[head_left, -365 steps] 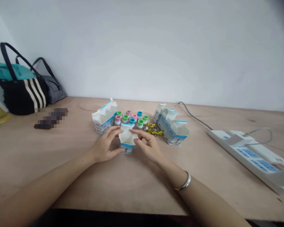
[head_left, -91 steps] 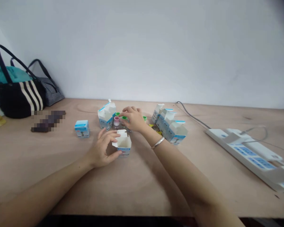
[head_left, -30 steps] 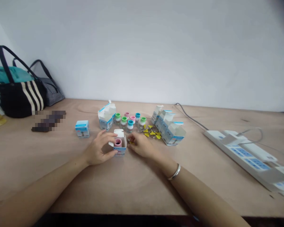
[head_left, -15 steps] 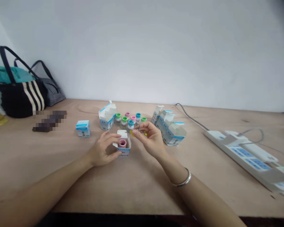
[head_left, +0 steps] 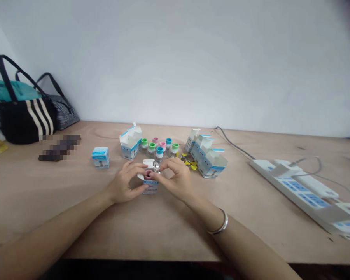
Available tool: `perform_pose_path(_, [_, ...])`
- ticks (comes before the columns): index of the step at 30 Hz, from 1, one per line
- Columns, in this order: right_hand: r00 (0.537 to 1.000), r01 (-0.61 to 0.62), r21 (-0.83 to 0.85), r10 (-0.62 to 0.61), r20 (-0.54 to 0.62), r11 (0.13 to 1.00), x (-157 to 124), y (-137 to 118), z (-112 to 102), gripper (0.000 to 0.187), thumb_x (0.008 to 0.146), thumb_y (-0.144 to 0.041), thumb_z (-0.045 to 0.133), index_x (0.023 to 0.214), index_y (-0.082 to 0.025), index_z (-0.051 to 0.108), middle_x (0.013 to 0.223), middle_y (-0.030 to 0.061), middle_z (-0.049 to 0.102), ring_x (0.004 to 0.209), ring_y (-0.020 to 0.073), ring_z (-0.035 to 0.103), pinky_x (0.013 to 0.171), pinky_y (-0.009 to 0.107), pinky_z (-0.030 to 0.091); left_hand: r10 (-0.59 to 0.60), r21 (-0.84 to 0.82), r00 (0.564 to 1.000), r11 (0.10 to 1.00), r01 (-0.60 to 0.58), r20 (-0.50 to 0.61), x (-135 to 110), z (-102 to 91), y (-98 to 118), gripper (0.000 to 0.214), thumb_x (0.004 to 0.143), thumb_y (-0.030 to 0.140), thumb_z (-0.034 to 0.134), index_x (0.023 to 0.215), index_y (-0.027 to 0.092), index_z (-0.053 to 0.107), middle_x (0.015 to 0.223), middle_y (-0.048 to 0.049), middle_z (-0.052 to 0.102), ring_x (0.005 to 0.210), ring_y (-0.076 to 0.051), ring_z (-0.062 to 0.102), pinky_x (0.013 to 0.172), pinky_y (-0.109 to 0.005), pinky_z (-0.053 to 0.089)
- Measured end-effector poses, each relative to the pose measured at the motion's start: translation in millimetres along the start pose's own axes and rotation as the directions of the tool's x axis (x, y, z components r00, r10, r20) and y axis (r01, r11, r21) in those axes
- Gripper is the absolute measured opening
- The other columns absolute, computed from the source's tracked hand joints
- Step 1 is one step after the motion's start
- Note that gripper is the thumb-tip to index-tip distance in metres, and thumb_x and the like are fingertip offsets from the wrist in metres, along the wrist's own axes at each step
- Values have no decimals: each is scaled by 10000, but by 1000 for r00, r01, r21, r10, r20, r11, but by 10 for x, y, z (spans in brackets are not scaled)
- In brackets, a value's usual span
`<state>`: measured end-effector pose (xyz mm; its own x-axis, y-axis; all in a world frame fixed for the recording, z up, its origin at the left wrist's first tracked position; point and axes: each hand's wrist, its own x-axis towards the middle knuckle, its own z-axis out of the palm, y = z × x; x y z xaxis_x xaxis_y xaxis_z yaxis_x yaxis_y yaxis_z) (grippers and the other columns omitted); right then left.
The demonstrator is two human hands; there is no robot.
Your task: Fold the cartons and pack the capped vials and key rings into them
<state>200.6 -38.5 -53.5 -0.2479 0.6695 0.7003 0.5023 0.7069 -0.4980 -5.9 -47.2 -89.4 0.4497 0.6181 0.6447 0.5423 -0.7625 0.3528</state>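
Note:
My left hand (head_left: 128, 181) grips a small white-and-blue cardboard box (head_left: 150, 189) by its left side, with fingers at the top and thumb at the front. Inside the open box, a pink-rimmed jar (head_left: 147, 174) shows at the top. My right hand (head_left: 175, 177) is closed at the box's right edge, its thumb over the opening. A small shiny metal piece (head_left: 156, 167) is pinched in its fingers; its exact kind is too small to make out. Just behind stand several clear jars (head_left: 159, 154) with green, pink and blue rims.
Open boxes stand behind on the left (head_left: 131, 144) and right (head_left: 212, 165). Small metal pieces with yellow tags (head_left: 192, 165) lie beside the right ones. A closed box (head_left: 100, 157) sits left, near a pixelated dark object (head_left: 60, 148). Bags (head_left: 23, 116) and a power strip (head_left: 297, 190) flank the table.
My right hand has moved left and down to the box opening, carrying the small metal piece. The tagged pieces behind it have come into view. My left hand still grips the box.

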Motion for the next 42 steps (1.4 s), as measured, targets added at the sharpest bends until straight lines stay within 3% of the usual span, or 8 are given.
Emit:
perform_pose_path(5, [999,-32,5,31,18,999,-11,36,2,290,681,-434,753,615,-199,598,733,41,608,718,178,570,653,303,439,26,4,1000,1000,-26,-1,-7,4,-15,300,770,297,645,1053,241,561,1159,-67,647,1141,-237,575,1096,-501,286])
perform_pose_path(12, [1000,-24,57,25,-4,998,14,32,-25,249,793,-377,647,628,-198,595,715,39,604,724,175,562,679,312,438,17,-4,1000,1000,-17,8,-8,-9,-14,303,756,281,657,1043,242,567,1162,-69,643,1140,-246,576,1097,-518,288])
perform_pose_path(16, [986,-157,147,163,-32,977,21,75,-3,222,813,-379,609,699,-194,568,687,14,591,681,153,533,670,295,428,4,-98,1000,995,-7,-30,-31,47,-22,405,761,272,660,1128,244,491,1252,-100,569,1180,-255,543,1069,-513,350])
perform_pose_path(21, [896,-443,434,370,246,785,24,166,-6,246,773,-415,635,800,-178,578,672,-16,572,610,117,515,583,251,423,-64,-310,987,951,15,-149,-87,169,-72,560,728,278,705,1169,240,361,1352,-143,439,1162,-232,549,890,-389,534])
perform_pose_path(23, [850,-522,489,380,365,699,13,181,-8,289,740,-404,675,887,-173,583,642,-36,557,581,105,505,563,240,416,-53,-240,989,970,19,-138,-85,165,-75,469,739,277,698,1114,230,421,1305,-128,483,1173,-239,538,912,-400,518])
perform_pose_path(26, [813,-579,501,410,413,643,-10,183,6,383,714,-380,705,999,-167,562,616,-54,542,559,97,491,545,231,406,6,-99,995,995,-16,-99,-54,110,-49,319,771,257,667,1049,223,514,1296,-112,495,1206,-248,509,976,-425,467])
perform_pose_path(36, [840,-531,479,359,408,699,-18,65,33,422,693,-332,708,1053,-179,550,821,12,624,704,134,584,641,271,484,45,-93,999,995,-45,-12,7,44,45,299,801,197,615,1093,238,565,1383,-111,393,1231,-273,484,996,-436,453])
perform_pose_path(42, [861,-502,430,387,329,751,-29,40,46,390,680,-230,673,1038,-186,524,741,-20,574,621,109,535,561,234,440,57,-110,998,992,-60,-34,12,54,47,277,784,176,626,1051,216,560,1371,-124,398,1205,-267,509,975,-422,466])
